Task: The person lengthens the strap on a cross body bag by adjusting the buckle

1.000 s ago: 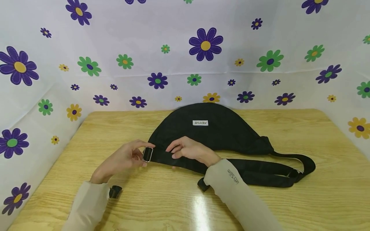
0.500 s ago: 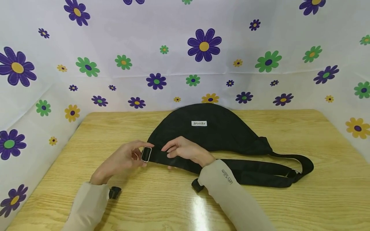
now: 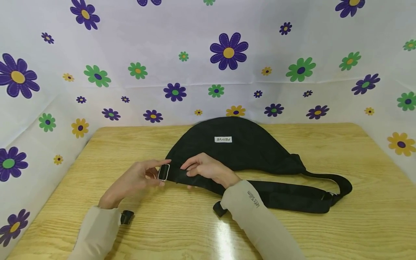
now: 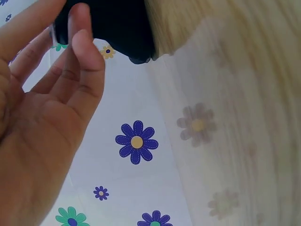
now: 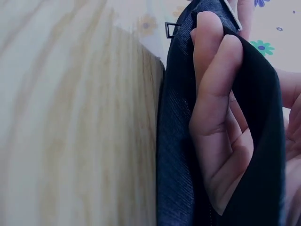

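Observation:
A black crescent-shaped sling bag [image 3: 250, 151] with a small white label [image 3: 223, 139] lies on the table, its curved side away from me. In the head view my left hand [image 3: 130, 182] grips a silver rectangular strap buckle [image 3: 164, 172] at the strap's left end, thumb and forefinger at its two sides. Just right of it, my right hand [image 3: 209, 169] pinches the wide black strap [image 3: 289, 195]. In the right wrist view the strap [image 5: 265, 136] bends around the fingers [image 5: 216, 99], beside the bag's textured fabric [image 5: 176, 169].
The wooden table [image 3: 97, 151] ends at a white cloth backdrop [image 3: 156, 47] printed with flowers. A thin webbing loop [image 3: 344, 184] joins bag and strap at the right. Dark bands with small boxes [image 3: 127, 217] sit at both wrists.
My right hand has slid slightly left along the strap, closer to the buckle. The gap between the strap's layers near its right end has narrowed. My left hand keeps its grip.

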The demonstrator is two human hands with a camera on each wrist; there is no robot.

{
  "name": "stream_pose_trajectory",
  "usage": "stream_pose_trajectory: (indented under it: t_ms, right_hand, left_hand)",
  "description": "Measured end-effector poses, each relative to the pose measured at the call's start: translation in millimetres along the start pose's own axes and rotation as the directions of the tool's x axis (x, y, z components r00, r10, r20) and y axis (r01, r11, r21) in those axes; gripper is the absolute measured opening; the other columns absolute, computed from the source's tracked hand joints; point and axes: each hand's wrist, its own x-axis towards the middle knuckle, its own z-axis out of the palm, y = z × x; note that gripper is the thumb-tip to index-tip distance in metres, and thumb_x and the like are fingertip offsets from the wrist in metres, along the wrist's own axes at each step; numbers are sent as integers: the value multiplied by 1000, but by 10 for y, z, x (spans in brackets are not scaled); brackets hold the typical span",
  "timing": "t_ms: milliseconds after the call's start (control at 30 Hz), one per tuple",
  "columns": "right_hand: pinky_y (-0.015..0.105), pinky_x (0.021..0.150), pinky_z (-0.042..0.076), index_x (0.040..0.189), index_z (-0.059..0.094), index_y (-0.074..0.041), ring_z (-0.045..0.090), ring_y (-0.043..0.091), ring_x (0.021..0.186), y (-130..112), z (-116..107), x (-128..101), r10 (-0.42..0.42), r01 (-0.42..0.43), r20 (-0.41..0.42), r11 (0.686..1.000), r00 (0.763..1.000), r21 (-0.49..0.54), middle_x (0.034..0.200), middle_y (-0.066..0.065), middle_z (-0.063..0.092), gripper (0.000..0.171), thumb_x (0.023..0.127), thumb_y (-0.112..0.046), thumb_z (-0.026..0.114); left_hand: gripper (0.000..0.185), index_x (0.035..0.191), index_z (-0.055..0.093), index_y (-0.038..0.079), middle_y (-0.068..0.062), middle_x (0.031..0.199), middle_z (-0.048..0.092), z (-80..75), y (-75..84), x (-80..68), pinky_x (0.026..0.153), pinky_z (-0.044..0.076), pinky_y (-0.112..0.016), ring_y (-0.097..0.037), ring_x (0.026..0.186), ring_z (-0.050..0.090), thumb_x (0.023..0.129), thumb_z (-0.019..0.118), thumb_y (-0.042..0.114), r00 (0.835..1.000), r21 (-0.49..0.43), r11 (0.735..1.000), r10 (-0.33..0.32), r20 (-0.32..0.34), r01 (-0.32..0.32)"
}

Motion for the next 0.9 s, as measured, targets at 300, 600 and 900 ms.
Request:
stream_pose_trajectory:
  t_ms: [300,600,900]
  right_hand:
    - [36,97,49,122,67,11,64,24,106,19,16,14,-24,25,-27,999,999,20,117,16,69,29,93,8,61]
    - [29,65,53,126,63,11,68,16,73,24,55,24,9,-9,2,987,1000,162,97,13,69,32,95,11,56]
    - [29,59,53,127,63,9,68,18,62,31,53,34,38,-39,8,971,999,238,88,12,68,32,97,11,54]
  left_hand:
    - [58,140,55,-8,-8,98,68,20,-14,-10,69,51,-26,-13,76,64,87,78,-1,999,-40,999,23,-44,-25]
    - [58,140,55,-7,-7,97,68,25,-34,-18,73,51,-26,-15,78,65,88,79,3,999,-59,998,-8,-44,6]
    - [57,141,53,-9,-5,91,68,30,-52,22,72,53,-27,-16,76,65,89,76,0,999,-84,996,22,-31,-24]
